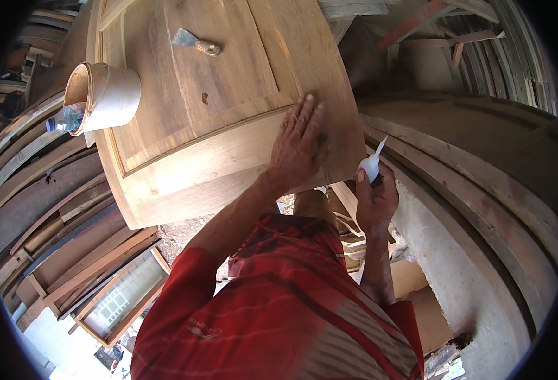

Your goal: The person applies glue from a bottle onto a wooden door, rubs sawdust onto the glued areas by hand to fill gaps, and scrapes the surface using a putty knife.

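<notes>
A paneled wooden door (209, 149) lies flat in front of me. My left hand (299, 142) rests palm down on its frame near the right corner, fingers stretched forward and slightly blurred. Just off the door's right edge, my right hand (378, 197) grips a small white bottle with a long pointed nozzle (370, 167), its tip aimed up. A putty knife (195, 42) with a worn blade and rough handle lies on the door's panel, farther away. Nearer than the knife, a small reddish-brown spot (205, 98) marks the wood.
At the door's left edge a whitish bucket (115, 95) lies tipped, with a clear blue-capped bottle (67, 119) at its mouth. Stacked boards (70, 209) fill the left side. Long planks (456, 183) run along the right beside a concrete wall (462, 253). A framed glass pane (124, 294) leans at lower left.
</notes>
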`<state>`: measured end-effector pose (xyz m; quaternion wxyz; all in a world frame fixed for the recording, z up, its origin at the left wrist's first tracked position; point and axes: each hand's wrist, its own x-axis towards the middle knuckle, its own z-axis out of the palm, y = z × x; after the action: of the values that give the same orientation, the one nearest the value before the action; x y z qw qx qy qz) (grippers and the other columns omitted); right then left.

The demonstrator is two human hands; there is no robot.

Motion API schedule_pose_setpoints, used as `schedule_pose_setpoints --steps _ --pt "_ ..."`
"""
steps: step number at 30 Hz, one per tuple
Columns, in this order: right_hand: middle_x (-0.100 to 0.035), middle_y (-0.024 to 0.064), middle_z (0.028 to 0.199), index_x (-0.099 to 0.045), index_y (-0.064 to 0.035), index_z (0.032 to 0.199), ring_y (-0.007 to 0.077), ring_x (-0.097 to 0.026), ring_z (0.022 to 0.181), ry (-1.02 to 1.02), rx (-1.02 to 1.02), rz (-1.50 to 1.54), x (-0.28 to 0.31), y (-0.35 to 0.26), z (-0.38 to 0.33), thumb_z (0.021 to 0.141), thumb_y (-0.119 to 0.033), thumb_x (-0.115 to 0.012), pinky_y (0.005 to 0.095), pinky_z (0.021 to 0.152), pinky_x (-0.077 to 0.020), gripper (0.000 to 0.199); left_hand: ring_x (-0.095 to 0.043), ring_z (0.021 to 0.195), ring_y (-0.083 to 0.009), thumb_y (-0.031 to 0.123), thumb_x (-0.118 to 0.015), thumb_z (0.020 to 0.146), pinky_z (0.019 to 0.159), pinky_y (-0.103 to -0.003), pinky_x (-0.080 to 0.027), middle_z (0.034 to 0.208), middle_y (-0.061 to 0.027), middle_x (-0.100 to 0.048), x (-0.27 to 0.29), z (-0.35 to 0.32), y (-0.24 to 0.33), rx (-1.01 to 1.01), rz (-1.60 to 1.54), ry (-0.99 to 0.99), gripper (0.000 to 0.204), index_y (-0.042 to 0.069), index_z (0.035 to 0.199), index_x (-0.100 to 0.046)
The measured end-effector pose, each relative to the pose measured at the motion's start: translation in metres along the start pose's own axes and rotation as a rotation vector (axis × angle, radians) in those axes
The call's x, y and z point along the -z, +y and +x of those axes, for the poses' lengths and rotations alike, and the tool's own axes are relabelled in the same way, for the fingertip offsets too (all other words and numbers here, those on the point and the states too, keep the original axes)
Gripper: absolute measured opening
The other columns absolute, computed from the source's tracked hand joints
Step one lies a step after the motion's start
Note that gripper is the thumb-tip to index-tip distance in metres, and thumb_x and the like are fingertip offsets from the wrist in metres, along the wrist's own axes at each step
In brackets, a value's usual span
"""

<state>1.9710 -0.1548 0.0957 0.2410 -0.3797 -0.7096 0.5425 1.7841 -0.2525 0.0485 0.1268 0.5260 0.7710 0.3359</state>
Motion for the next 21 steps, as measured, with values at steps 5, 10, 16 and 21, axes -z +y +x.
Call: schedule_pose_setpoints --steps 5,10,16,21 --pt "-0.066 0.0038 0.105 -0.062 0.0047 0.13 0.0086 -0.059 0.09 -0.051 -0.141 0.021 -0.004 -0.009 0.006 0.105 -0.005 -0.067 0.0262 0.081 -0.0503 0.027 -0.044 0.149 -0.0459 0.02 -0.078 0.091 0.122 -0.054 -0.04 0.157 -0.0208 -0.052 0.012 0.002 -0.011 -0.142 0.175 -0.071 0.057 0.006 0.143 -0.06" --pt "-0.068 0.0068 0.112 -0.066 0.0012 0.128 0.0124 -0.063 0.099 -0.101 -0.09 -0.015 -0.012 -0.004 0.019 0.102 -0.008 -0.071 0.0298 0.084 -0.0529 0.028 -0.053 0.144 -0.0407 0.016 -0.075 0.094 0.119 -0.054 -0.043 0.148 -0.0187 -0.061 0.064 -0.042 -0.038 -0.074 0.068 0.013 0.048 0.003 0.138 -0.063" --pt "-0.067 0.0069 0.111 -0.071 0.0003 0.122 0.0158 -0.064 0.1 -0.264 0.098 -0.112 -0.052 -0.011 0.023 0.098 -0.003 -0.074 0.0283 0.084 -0.0515 0.025 -0.06 0.135 -0.0402 0.016 -0.07 0.1 0.115 -0.048 -0.047 0.139 -0.0228 -0.066 0.119 -0.117 -0.083 0.548 0.034 0.428 0.039 0.001 0.136 -0.065" --pt "-0.069 0.0148 0.113 -0.07 -0.0026 0.118 0.0308 -0.067 0.103 -0.493 0.314 -0.203 -0.102 -0.002 0.002 0.094 -0.004 -0.075 0.0401 0.092 -0.0529 0.024 -0.063 0.132 -0.031 0.027 -0.066 0.107 0.113 -0.044 -0.05 0.139 -0.0207 -0.068 0.16 -0.162 -0.099 0.797 -0.056 0.717 0.048 -0.001 0.146 -0.058"
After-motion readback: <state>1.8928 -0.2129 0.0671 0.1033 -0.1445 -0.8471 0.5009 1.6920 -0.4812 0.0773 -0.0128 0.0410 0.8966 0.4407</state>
